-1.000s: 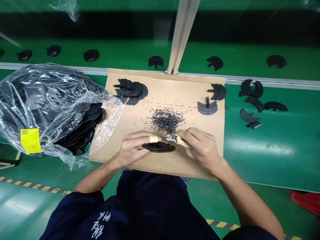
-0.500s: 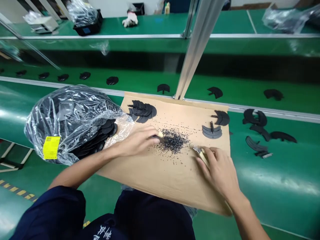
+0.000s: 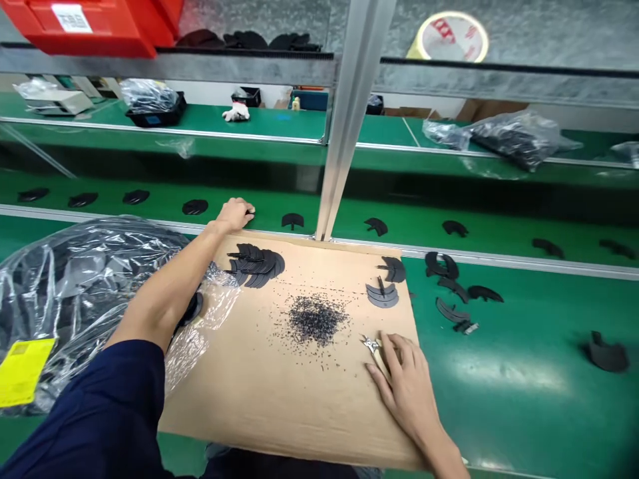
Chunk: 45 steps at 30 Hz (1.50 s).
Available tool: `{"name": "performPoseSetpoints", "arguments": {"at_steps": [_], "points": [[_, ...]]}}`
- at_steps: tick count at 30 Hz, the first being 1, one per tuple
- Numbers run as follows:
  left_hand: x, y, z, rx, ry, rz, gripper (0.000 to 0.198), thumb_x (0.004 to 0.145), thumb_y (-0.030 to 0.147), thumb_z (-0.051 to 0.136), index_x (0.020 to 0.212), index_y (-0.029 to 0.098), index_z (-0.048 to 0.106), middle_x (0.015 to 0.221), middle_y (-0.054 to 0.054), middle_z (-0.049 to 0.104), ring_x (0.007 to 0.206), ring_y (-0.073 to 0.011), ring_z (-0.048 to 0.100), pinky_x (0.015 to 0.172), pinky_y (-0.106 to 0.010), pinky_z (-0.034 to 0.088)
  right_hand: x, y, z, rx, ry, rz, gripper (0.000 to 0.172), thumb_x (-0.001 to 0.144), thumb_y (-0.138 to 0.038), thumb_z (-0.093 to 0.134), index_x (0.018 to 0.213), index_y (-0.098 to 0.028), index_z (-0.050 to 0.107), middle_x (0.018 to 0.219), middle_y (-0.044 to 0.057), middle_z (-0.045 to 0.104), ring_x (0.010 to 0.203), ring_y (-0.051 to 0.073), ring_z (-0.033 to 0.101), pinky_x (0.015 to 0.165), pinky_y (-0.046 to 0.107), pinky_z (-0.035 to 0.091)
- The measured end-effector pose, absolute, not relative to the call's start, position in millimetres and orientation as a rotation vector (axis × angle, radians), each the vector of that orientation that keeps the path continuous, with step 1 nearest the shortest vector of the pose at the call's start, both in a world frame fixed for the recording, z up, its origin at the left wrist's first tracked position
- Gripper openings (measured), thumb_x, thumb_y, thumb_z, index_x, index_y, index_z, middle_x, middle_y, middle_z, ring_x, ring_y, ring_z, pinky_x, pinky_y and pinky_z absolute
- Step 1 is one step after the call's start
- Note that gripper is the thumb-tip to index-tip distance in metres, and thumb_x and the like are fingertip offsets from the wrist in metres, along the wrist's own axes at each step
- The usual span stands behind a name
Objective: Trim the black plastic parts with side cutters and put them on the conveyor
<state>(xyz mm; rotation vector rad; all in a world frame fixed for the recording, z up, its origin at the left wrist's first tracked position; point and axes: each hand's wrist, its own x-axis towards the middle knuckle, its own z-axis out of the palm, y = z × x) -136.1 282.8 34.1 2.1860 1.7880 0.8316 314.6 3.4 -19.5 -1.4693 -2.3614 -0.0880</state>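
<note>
My left hand (image 3: 236, 215) reaches over to the green conveyor belt beyond the cardboard, its fingers curled down; whatever they hold, if anything, is hidden. A fan-shaped black plastic part (image 3: 293, 220) lies on the belt to its right. Over the cardboard's right side, my right hand (image 3: 407, 386) is closed around small nippers (image 3: 373, 346) with pale handles, jaws pointing away from me. Left of the nippers spreads a heap of tiny black clippings (image 3: 317, 319). Overlapping black parts (image 3: 260, 265) are stacked at the cardboard's upper left, and another curved part (image 3: 382, 293) lies at its right.
The cardboard sheet (image 3: 279, 412) lies before me. A clear plastic bag (image 3: 94, 266) of black parts bulges at left, beneath my left arm. A metal post (image 3: 344, 133) rises beyond the cardboard. Loose curved pieces (image 3: 453, 289) rest on the green table at right.
My left hand has moved from beside the clippings up and away onto the belt. My right hand still holds the nippers near the same place. The view has tilted up, showing an upper shelf.
</note>
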Motion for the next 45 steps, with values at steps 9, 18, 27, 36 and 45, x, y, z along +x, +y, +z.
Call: {"name": "performPoseSetpoints", "arguments": {"at_steps": [9, 18, 27, 36, 45], "points": [[-31.1, 278.5, 22.9, 1.853, 2.071, 0.461, 0.027, 0.084, 0.025, 0.073, 0.108, 0.015, 0.068, 0.107, -0.018, 0.075, 0.112, -0.0342, 0.069, 0.098, -0.042, 0.051, 310.4, 6.6, -7.5, -1.5, -2.304, 0.054, 0.043, 0.103, -0.04, 0.046, 0.139, -0.02, 0.056, 0.126, 0.019, 0.064, 0.127, 0.037, 0.059, 0.099, 0.058, 0.055], [-78.2, 193.4, 82.0, 2.081, 1.84, 0.743, 0.018, 0.089, 0.028, 0.06, 0.088, 0.016, 0.073, 0.089, -0.007, 0.077, 0.087, -0.0232, 0.07, 0.091, -0.036, 0.056, 267.5, -5.7, 26.0, -1.325, -2.118, 0.297, 0.034, 0.1, -0.021, 0.055, 0.133, -0.021, 0.061, 0.124, 0.016, 0.067, 0.118, 0.028, 0.066, 0.097, 0.048, 0.06], [-38.5, 21.7, 52.0, 2.006, 1.088, 0.681, 0.026, 0.098, 0.029, 0.056, 0.082, 0.015, 0.072, 0.074, -0.003, 0.069, 0.066, -0.012, 0.061, 0.061, -0.021, 0.048, 175.6, -9.2, 15.2, -0.912, -2.141, 0.744, 0.062, 0.103, -0.027, 0.051, 0.162, -0.029, 0.032, 0.137, 0.013, 0.066, 0.119, 0.027, 0.07, 0.097, 0.04, 0.062], [-115.4, 83.3, 67.5, 2.385, 1.913, -0.111, 0.024, 0.099, 0.023, 0.051, 0.092, 0.013, 0.072, 0.091, -0.013, 0.073, 0.088, -0.0259, 0.07, 0.078, -0.034, 0.052, 207.6, -9.0, 18.6, -1.307, -1.396, 1.379, 0.03, 0.092, -0.053, 0.067, 0.106, -0.026, 0.067, 0.096, 0.006, 0.069, 0.079, 0.021, 0.067, 0.064, 0.032, 0.061], [-183.6, 22.9, 51.2, 2.529, 2.022, -0.421, 0.027, 0.093, 0.008, 0.051, 0.111, 0.012, 0.071, 0.108, -0.016, 0.07, 0.097, -0.0264, 0.064, 0.079, -0.035, 0.05, 210.8, -6.4, 25.1, -1.358, -0.896, 1.739, 0.053, 0.059, -0.046, 0.097, 0.1, -0.028, 0.068, 0.099, 0.004, 0.067, 0.078, 0.018, 0.062, 0.05, 0.023, 0.05]]}}
